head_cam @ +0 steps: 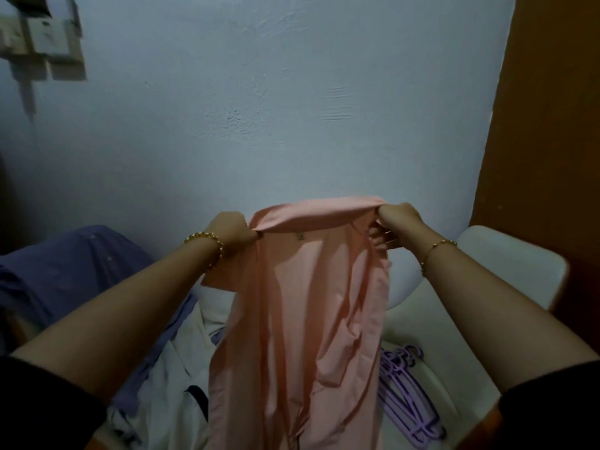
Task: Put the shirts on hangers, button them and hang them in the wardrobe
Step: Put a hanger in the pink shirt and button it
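A pink shirt (302,319) hangs in front of me, held up by its collar with the inside facing me. My left hand (229,230) grips the left end of the collar. At the right end, my right hand (394,222) grips the collar with fingers curled round the fabric. The shirt's body drops straight down over the chair. No hanger is inside the shirt. Several purple hangers (407,394) lie in a pile on the seat, just right of the hanging shirt.
A white chair (506,258) stands below against the pale blue wall. A purple shirt (65,280) is draped at the left, and a white garment (168,394) lies beneath the pink shirt. A brown wooden panel (548,125) rises at the right.
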